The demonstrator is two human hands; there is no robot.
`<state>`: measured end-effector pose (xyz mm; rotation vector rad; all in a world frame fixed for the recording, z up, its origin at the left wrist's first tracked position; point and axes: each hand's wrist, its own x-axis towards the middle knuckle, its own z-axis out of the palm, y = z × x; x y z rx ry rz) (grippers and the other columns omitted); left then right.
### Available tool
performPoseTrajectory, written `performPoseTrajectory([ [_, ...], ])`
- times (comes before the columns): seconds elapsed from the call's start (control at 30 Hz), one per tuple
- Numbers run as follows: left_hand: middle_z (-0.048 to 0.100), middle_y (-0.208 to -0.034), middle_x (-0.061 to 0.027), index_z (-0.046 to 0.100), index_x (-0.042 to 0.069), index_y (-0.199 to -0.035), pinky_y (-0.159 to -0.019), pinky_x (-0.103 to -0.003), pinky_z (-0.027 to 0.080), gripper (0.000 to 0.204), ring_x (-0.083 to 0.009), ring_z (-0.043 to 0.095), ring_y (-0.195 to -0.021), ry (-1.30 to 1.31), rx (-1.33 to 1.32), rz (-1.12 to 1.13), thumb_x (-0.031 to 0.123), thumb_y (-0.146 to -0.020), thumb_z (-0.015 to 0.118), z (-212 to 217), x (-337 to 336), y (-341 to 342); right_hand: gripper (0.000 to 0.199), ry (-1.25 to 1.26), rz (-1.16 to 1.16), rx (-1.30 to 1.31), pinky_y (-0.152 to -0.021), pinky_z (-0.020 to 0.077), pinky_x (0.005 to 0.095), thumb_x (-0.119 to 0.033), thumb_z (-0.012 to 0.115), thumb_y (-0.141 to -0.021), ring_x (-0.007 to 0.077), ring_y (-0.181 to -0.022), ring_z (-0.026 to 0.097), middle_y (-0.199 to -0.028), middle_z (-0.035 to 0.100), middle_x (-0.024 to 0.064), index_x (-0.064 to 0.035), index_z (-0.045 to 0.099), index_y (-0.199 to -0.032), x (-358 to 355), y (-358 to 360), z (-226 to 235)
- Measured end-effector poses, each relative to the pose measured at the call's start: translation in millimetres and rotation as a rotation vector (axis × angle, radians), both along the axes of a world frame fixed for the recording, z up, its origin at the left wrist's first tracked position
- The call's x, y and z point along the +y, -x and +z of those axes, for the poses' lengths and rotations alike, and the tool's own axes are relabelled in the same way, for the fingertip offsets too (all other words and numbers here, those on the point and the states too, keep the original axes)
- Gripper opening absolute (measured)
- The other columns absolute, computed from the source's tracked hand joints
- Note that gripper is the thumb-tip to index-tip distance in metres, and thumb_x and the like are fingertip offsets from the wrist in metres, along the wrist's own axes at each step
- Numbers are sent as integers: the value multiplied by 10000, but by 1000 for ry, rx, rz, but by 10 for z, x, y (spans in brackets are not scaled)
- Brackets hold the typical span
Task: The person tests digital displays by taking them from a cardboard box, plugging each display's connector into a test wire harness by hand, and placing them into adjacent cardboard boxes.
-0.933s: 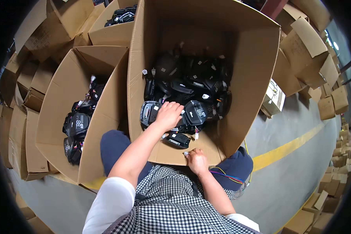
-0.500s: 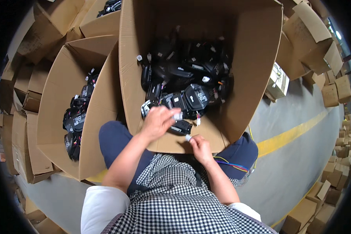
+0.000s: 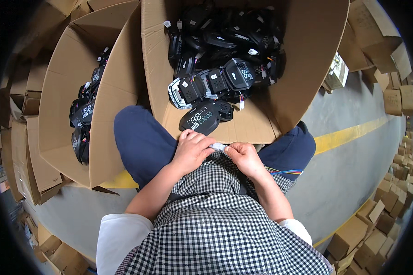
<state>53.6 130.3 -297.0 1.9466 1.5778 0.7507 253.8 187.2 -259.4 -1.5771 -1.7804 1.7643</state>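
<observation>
The two hands meet near the middle of the view, just below the near edge of the large cardboard box [image 3: 254, 132], and between them is a small white connector [image 3: 219, 146]. The left hand [image 3: 192, 150] has its fingers bent and nearly closed, with the fingertips pinching the connector from its 9 o'clock side. The right hand [image 3: 245, 158] is also nearly closed, and its thumb and forefinger pinch the same connector from the 3 o'clock side. I cannot tell if this connector is one piece or two pieces joined. Taking the connector as the centre of the clock, a black display unit [image 3: 199, 118] with pale markings lies at 11 o'clock, inside the box and near the left fingers; whether they touch it is not clear. Further at 12 o'clock, a dark display [image 3: 240, 74] leans among many black units with white plugs. At 10 o'clock stands a narrower cardboard box [image 3: 62, 91], which holds similar units. Coloured wires [image 3: 287, 172] lie at 4 o'clock, beside the person's knee. At 3 o'clock, a yellow line [image 3: 353, 133] crosses the grey floor [image 3: 335, 183].
</observation>
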Motion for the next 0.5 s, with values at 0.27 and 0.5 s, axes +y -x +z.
performPoseTrajectory([
  [0.27, 638, -871, -12, 674, 133, -995, -977, -418, 345, 209, -201, 586, -899, -84, 18, -106, 201, -799, 705, -105, -59, 66, 195, 615, -97, 273, -437, 254, 229, -194, 598, -931, 31, -485, 359, -583, 481, -74, -58, 649, -801, -59, -106, -232],
  [0.5, 643, -846, -13, 677, 122, -984, -970, -408, 356, 198, -204, 596, -850, -6, -111, -72, 218, -812, 702, -120, -6, 98, 209, 192, -25, 280, -507, 359, 240, -175, 566, -966, 50, -556, 434, -608, 535, -39, -7, 656, -881, -198, -92, -391],
])
